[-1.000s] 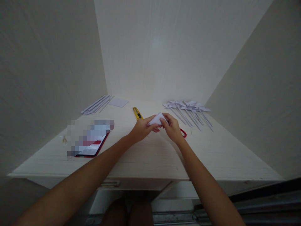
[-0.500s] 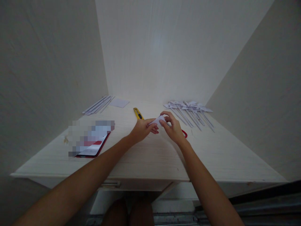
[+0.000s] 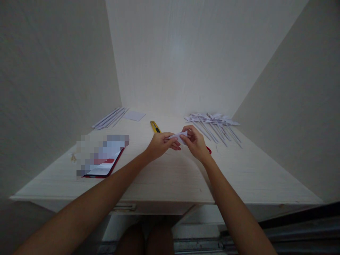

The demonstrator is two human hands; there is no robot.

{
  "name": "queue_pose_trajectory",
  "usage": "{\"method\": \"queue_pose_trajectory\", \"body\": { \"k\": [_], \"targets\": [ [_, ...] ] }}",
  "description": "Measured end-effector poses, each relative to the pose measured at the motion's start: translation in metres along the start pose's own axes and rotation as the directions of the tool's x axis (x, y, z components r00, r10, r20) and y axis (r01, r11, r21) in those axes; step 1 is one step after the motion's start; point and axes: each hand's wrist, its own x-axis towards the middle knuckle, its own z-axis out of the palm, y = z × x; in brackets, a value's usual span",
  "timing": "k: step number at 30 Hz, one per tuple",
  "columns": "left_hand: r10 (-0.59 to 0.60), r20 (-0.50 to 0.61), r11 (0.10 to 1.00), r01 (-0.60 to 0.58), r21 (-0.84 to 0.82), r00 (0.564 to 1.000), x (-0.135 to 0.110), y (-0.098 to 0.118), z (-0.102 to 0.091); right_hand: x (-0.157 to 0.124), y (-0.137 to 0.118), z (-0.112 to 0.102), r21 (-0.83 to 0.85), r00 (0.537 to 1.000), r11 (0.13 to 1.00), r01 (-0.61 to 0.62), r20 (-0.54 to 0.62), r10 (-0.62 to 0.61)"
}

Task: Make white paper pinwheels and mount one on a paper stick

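A small white piece of paper [image 3: 181, 137], which looks folded, is held between both hands above the desk. My left hand [image 3: 162, 144] pinches its left end between thumb and fingers. On the paper's right end, my right hand [image 3: 194, 141] is closed with thumb and bent fingers. A yellow utility knife [image 3: 154, 126] lies just behind my left hand. Something with a red loop [image 3: 209, 150], mostly hidden, pokes out by my right wrist.
White paper pinwheels on sticks [image 3: 215, 122] lie at the back right. Rolled paper sticks [image 3: 110, 118] and a square paper sheet [image 3: 134, 115] are at the back left. A red-cased tablet or phone [image 3: 106, 168], partly blurred, rests on the desk [image 3: 164, 184]. Walls enclose three sides.
The paper has tilted and shows a different face between the fingers. Both hands have shifted only slightly; the things on the desk are where they were.
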Motion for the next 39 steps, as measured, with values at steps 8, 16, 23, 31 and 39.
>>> {"method": "queue_pose_trajectory", "body": {
  "k": [8,16,23,31,39],
  "targets": [
    [-0.004,-0.016,1.0,0.005,0.028,1.0,-0.0008,0.0024,0.0004,-0.0004,-0.0009,-0.0006,0.04,0.999,0.999,-0.033,0.025,0.032],
    [-0.009,-0.025,0.999,0.01,0.039,1.0,0.0,0.0017,0.0003,-0.0008,-0.0019,-0.001,0.032,0.999,0.998,-0.049,0.025,0.048],
    [-0.008,-0.027,0.999,0.009,0.045,1.0,-0.0007,0.0023,0.0005,-0.0011,-0.0033,-0.0011,0.032,0.998,0.998,-0.055,0.027,0.055],
    [-0.007,-0.02,0.999,0.008,0.044,1.0,-0.0012,0.0033,0.0011,-0.0011,-0.0013,-0.0008,0.022,0.998,0.999,-0.049,0.028,0.048],
    [-0.018,-0.015,1.0,0.018,0.007,1.0,-0.0009,0.0041,0.0015,-0.0008,-0.0038,-0.0005,0.046,0.998,0.997,-0.057,0.016,0.057]
  ]
}}
